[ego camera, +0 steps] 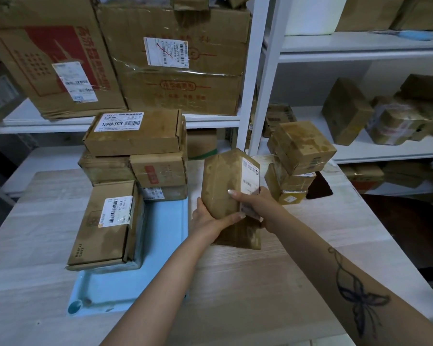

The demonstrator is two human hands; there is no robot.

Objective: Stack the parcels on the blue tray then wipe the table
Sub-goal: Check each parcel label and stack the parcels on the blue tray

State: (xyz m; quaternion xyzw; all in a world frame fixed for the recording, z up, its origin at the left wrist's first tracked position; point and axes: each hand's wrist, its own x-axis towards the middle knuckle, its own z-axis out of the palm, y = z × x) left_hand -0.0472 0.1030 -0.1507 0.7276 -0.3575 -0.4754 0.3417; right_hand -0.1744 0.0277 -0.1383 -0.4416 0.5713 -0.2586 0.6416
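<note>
Grip: left hand [208, 219] cups the near-left edge and right hand [254, 204] clamps the labelled side of one taped parcel [221, 186], held upright at centre frame, just right of the blue tray [160, 248]. Risk: glossy tape may slip, and a nudge could topple the tray's far stack [158, 171]. Its top box [133, 134] reads "12V4A-5525".
</note>
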